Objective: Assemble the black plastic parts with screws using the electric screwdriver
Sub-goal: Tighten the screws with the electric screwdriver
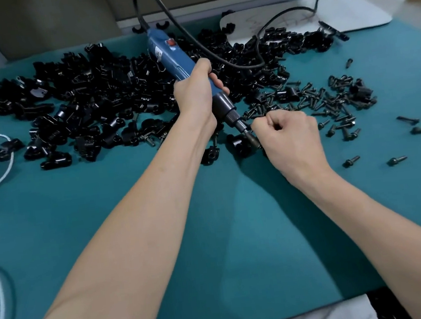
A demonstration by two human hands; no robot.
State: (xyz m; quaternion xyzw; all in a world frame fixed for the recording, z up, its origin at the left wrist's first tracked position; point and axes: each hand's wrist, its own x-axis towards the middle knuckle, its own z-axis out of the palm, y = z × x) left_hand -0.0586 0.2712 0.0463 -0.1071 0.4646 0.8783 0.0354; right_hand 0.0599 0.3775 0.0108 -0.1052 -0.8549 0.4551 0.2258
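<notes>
The blue electric screwdriver [179, 58] slanted down at the near edge of the heap of black plastic parts [86, 89], its barrel gripped by the left hand [194, 93]. The right hand [290, 134] was curled tight at the bit [244, 129], and I couldn't tell what, if anything, it held. Screws [328, 101] lay strewn rightward on the teal bench [211, 224], and white cords [1, 172] ran off the left edge.

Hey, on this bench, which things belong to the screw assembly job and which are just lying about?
Job: electric screwdriver gripped by the left hand; right hand curled at its bit; pile of black plastic parts; loose screws.
Lying about: white cables at left; white board at the back right.
</notes>
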